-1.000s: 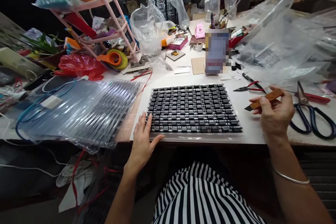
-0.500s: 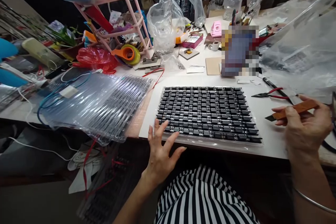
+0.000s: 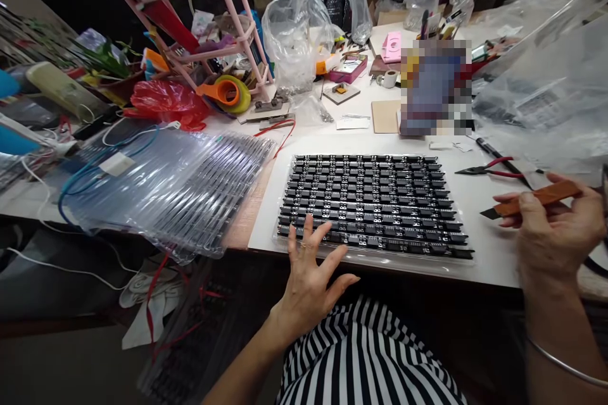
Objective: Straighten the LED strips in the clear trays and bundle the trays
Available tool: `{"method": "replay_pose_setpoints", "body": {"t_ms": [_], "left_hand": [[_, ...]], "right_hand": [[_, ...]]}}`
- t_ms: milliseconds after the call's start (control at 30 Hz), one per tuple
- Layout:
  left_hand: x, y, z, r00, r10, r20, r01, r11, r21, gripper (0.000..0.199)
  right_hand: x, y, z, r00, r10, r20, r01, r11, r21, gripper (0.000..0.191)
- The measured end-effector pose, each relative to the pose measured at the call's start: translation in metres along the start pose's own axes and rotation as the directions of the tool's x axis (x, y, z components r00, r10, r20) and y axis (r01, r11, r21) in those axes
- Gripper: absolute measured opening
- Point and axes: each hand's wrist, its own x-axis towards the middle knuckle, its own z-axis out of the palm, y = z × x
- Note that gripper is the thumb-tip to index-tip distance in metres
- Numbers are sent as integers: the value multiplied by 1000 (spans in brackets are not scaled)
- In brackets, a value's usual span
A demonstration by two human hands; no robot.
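Rows of small black circuit boards [image 3: 370, 193] lie in a clear plastic tray [image 3: 403, 261] on a white board [image 3: 496, 262]. My left hand [image 3: 308, 285], fingers spread, is over the tray's near edge, its fingertips at the lower rows towards the left; whether they press on the boards I cannot tell. To the right of the tray, my right hand [image 3: 558, 234] holds a knife [image 3: 539, 198] with a flat orange-brown handle. Its short dark blade points left, towards the tray. Behind it lie red-handled pliers [image 3: 489, 168].
Stacked clear plastic trays [image 3: 185, 183] sit on the left, with a blue cable [image 3: 64, 202] across them. A pink rack [image 3: 237, 31], a red plastic bag [image 3: 164, 104] and a tape roll [image 3: 235, 95] stand behind. Clear plastic sheeting [image 3: 546, 95] covers the back right.
My left hand has moved right along the near edge of the tray, fingers still spread. My right hand keeps the knife in nearly the same place.
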Motion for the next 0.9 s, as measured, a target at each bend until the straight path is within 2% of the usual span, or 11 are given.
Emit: {"method": "replay_pose_setpoints", "body": {"t_ms": [233,433,733,900], "left_hand": [[10,14,7,1000,4,22,-4,1000,-17,31],[13,12,8,999,23,33,-22,999,-42,29],[8,4,3,999,7,-38,-9,998,-60,20],[8,-1,1,992,-43,-118,36,998,-60,17]], "right_hand": [[-1,2,-1,1000,12,2,-12,1000,-16,53],[-2,-1,-1,1000,31,0,-31,999,-30,51],[-3,-3,-1,999,40,8,-39,999,-34,50],[-3,-2,-2,998,55,27,-54,998,-37,50]]}}
